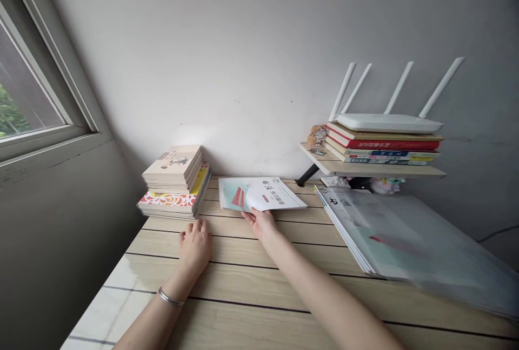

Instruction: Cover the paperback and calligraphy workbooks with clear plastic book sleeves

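Note:
My right hand (261, 223) grips the near edge of a thin booklet (267, 193), thumb on top and fingers underneath. The booklet has a white and pale green cover with dark characters and a red patch. It lies at the back of the table by the wall. My left hand (197, 244) rests palm down on the table, fingers loosely bent and slightly apart, holding nothing. Just beyond its fingertips stands a book stack (174, 185), with smaller beige books on top of larger ones with an orange-patterned cover.
On the right lies a translucent plastic folder (405, 242) over several similar booklets. Behind it, a small raised shelf (348, 166) carries several books (385, 147), a white router (389, 122) with upright antennas, and a small figurine (318, 135). A window (32, 85) is at the left.

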The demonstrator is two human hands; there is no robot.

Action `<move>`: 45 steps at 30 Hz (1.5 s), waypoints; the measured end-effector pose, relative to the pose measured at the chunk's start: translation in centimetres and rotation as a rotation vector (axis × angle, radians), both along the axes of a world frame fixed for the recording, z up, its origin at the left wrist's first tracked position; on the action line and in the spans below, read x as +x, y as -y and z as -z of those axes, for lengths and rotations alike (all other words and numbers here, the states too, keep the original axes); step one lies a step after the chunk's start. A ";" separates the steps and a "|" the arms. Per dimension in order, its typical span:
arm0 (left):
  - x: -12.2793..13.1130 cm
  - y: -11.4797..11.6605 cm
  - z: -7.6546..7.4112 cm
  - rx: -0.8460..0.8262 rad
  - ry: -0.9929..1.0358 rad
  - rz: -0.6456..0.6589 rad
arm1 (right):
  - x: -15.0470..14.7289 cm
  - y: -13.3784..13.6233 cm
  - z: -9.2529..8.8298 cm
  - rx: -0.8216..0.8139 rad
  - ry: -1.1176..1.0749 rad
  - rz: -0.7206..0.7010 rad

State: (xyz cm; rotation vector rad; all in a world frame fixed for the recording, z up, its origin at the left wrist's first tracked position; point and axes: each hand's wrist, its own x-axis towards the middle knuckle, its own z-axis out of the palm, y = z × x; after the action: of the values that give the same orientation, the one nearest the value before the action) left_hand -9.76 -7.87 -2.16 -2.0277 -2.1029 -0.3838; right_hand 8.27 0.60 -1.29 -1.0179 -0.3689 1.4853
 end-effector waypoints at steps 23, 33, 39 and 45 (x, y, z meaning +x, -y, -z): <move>-0.2 0.0 -1.1 0.031 -0.037 0.061 | 4.5 -1.0 0.2 0.147 0.659 -0.301; 1.1 -7.8 -2.5 -0.045 -0.171 0.343 | 14.9 -1.3 1.8 0.543 1.424 -0.043; 1.4 -10.0 -2.4 -0.101 -0.276 0.419 | 14.5 -2.0 3.3 0.642 1.649 -0.052; 1.4 -10.3 -2.9 -0.146 -0.371 0.508 | 14.9 -2.0 3.7 0.677 1.780 -0.049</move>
State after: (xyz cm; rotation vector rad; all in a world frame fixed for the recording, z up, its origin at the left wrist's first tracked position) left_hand -8.33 2.42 0.71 -2.4762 -1.4279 0.0822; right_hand 23.15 2.63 -4.98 -1.4686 -1.9476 0.0091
